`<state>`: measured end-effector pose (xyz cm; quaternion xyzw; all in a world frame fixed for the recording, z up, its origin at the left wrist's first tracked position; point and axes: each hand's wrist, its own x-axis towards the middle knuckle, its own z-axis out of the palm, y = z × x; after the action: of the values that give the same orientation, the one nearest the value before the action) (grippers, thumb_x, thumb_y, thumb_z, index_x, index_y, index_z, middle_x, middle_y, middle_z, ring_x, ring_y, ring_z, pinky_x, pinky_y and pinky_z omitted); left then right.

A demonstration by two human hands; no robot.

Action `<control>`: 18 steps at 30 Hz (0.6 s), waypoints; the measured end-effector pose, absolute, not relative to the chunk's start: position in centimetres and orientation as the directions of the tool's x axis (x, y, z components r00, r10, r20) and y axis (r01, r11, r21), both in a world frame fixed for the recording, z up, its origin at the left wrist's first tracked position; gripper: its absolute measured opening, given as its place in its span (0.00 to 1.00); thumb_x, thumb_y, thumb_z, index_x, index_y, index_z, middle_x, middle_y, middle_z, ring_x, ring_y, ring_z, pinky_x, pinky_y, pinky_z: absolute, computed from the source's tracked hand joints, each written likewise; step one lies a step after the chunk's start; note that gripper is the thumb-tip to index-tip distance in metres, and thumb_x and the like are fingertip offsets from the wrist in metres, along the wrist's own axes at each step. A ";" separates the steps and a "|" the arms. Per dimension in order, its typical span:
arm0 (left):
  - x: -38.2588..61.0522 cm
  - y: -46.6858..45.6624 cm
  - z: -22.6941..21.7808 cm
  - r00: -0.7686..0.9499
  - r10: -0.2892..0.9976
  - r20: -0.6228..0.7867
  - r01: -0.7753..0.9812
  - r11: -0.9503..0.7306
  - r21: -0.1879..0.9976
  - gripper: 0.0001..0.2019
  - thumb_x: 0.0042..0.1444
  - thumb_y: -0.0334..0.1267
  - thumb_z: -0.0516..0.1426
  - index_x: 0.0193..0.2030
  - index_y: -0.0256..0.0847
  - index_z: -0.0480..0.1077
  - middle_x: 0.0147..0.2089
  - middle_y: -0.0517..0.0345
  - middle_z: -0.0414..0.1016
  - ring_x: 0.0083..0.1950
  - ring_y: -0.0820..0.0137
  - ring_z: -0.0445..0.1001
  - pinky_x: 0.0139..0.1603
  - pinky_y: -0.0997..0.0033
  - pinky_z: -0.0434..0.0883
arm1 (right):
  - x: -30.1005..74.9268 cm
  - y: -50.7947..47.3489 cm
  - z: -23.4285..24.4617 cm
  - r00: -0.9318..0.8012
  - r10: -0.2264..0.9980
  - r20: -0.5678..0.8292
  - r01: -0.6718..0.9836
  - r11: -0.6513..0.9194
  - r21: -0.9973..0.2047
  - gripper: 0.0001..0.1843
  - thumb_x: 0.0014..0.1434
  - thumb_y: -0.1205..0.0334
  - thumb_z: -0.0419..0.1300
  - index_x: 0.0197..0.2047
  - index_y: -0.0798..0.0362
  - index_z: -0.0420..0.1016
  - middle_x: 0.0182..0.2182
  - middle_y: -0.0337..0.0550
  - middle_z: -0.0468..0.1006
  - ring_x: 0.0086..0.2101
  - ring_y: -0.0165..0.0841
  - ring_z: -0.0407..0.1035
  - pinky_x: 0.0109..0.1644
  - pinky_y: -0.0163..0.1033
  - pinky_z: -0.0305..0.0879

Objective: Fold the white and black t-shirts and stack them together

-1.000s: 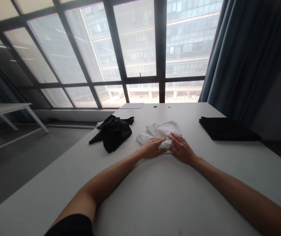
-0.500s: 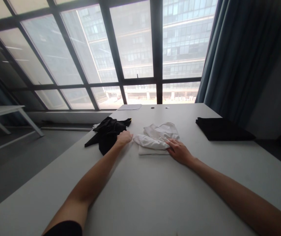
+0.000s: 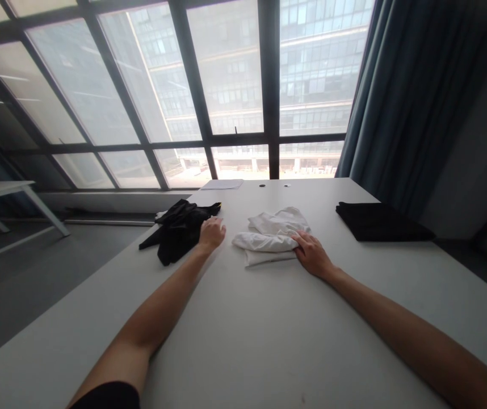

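On table point(image 3: 243, 341), left hand point(image 3: 212, 233) half-curled beside black cloth point(image 3: 179, 230), right hand point(image 3: 313, 257) on white cloth point(image 3: 267, 242), grip unclear

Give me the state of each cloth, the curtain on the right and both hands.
White cloth: partly folded, rumpled on top
Left black cloth: crumpled heap
Right black cloth: folded, lying flat
Right-hand curtain: hanging in folds
Left hand: beside left black cloth, contact unclear
Right hand: on white cloth's right edge
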<state>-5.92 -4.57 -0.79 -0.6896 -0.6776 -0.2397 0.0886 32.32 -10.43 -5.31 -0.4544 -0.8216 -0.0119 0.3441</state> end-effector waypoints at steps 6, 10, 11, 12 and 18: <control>0.1 -5.3 -2.4 0.458 0.828 0.324 0.686 -0.561 0.463 0.26 0.66 0.54 0.52 0.63 0.40 0.71 0.61 0.48 0.74 0.62 0.57 0.71 0.64 0.60 0.65 | 32.5 -10.8 -4.8 -0.166 0.722 0.671 0.779 0.514 -0.361 0.21 0.61 0.67 0.53 0.57 0.53 0.72 0.54 0.53 0.75 0.55 0.46 0.66 0.60 0.51 0.63; 0.0 -6.1 -2.8 0.589 0.756 0.288 0.597 -0.646 0.476 0.35 0.58 0.58 0.61 0.67 0.41 0.68 0.62 0.46 0.72 0.63 0.55 0.69 0.65 0.58 0.64 | 32.7 -10.4 -5.1 -0.121 0.774 0.621 0.808 0.440 -0.392 0.14 0.64 0.65 0.51 0.46 0.53 0.77 0.42 0.52 0.79 0.46 0.44 0.70 0.54 0.48 0.66; -0.3 -6.2 -2.7 0.601 0.746 0.286 0.581 -0.654 0.484 0.37 0.55 0.58 0.64 0.67 0.42 0.67 0.62 0.46 0.72 0.62 0.55 0.70 0.65 0.59 0.64 | 32.8 -10.3 -5.3 -0.128 0.790 0.600 0.806 0.435 -0.402 0.14 0.65 0.64 0.51 0.45 0.53 0.77 0.41 0.51 0.79 0.46 0.44 0.71 0.53 0.47 0.67; -0.6 -6.3 -2.6 0.603 0.744 0.288 0.575 -0.655 0.490 0.38 0.53 0.57 0.66 0.67 0.42 0.67 0.62 0.46 0.72 0.62 0.55 0.70 0.64 0.59 0.65 | 32.8 -10.2 -5.4 -0.141 0.802 0.580 0.797 0.440 -0.413 0.14 0.66 0.62 0.51 0.46 0.53 0.77 0.42 0.51 0.80 0.46 0.44 0.72 0.54 0.47 0.67; -0.2 -6.1 -2.4 0.470 0.809 0.354 0.664 -0.588 0.462 0.26 0.56 0.53 0.64 0.58 0.45 0.75 0.55 0.52 0.78 0.57 0.58 0.74 0.60 0.63 0.67 | 33.2 -9.9 -6.0 -0.349 0.782 0.517 0.685 0.589 -0.429 0.27 0.68 0.54 0.52 0.67 0.55 0.65 0.63 0.55 0.70 0.63 0.43 0.64 0.65 0.49 0.61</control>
<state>-0.25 -6.07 -2.35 -0.8472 -0.4346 -0.2759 -0.1310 33.15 -9.89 -6.02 -0.4480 -0.8184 0.0688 0.3533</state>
